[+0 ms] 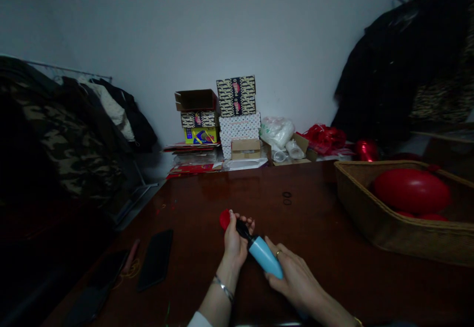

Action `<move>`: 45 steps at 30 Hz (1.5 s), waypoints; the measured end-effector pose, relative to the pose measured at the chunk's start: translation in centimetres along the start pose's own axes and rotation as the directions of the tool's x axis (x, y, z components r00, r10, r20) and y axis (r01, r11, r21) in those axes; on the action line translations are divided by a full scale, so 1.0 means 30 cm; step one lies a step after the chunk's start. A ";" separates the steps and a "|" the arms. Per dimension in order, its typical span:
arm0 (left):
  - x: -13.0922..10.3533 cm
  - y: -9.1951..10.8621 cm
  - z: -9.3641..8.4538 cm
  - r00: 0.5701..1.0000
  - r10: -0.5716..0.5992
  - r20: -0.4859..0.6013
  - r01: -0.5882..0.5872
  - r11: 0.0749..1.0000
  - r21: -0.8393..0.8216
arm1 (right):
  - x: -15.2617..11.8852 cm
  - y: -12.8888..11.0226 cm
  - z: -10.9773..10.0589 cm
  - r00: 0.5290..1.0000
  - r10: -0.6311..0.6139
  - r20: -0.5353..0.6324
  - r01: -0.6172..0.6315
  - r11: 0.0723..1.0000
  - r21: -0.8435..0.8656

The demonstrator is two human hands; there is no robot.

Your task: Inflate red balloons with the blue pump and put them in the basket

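Note:
A light blue hand balloon pump [265, 257] with a black nozzle end slants over the table in front of me. My right hand [296, 273] is closed around its blue barrel. My left hand [235, 240] is wrapped round the black end, with a small red balloon [224, 219] showing past the thumb. Fingers cover the spot where balloon and nozzle come together, so I cannot tell how they join. Both hands are a little above the dark wooden table [207, 196].
At the right stands a wicker basket [370, 225] with an inflated red balloon [412, 189] in it. A black phone [156, 259] lies to the left. Stacked boxes [237, 97] and a white plastic bag [277, 130] are by the wall. Coats [392, 75] hang at the right.

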State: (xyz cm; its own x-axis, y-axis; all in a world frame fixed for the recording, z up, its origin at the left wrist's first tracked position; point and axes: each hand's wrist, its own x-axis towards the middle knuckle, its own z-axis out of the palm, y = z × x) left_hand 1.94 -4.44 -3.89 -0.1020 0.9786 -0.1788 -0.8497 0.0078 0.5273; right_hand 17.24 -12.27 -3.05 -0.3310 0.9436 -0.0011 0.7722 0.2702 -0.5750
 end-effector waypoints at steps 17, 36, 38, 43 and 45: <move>-0.024 0.067 -0.026 0.999 -0.034 -0.029 0.032 0.999 -0.042 | -0.014 -0.053 -0.007 0.997 -0.082 0.002 0.080 0.972 0.222; 0.026 -0.001 -0.016 0.993 0.085 -0.085 -0.078 0.993 0.085 | -0.015 -0.029 0.078 0.992 0.009 -0.126 -0.041 0.965 -0.260; 0.035 0.010 -0.011 0.992 0.088 -0.092 -0.082 0.994 0.075 | -0.018 -0.026 0.077 0.991 0.012 -0.130 -0.043 0.970 -0.238; 0.040 0.025 0.009 0.996 0.069 -0.054 -0.066 0.996 0.065 | -0.023 -0.018 0.084 0.975 -0.016 -0.220 -0.046 0.961 -0.273; 0.043 0.024 0.013 0.996 0.079 -0.049 -0.075 0.994 0.082 | -0.026 -0.020 0.086 0.964 -0.051 -0.260 -0.028 0.956 -0.291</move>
State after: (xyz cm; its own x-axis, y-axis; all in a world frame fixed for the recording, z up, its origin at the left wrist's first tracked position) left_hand 1.41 -3.08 -3.43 -0.1943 0.9648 -0.1773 -0.7941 -0.0487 0.6058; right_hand 15.63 -13.67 -4.83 -0.2179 0.9458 0.2409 0.9056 0.2880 -0.3115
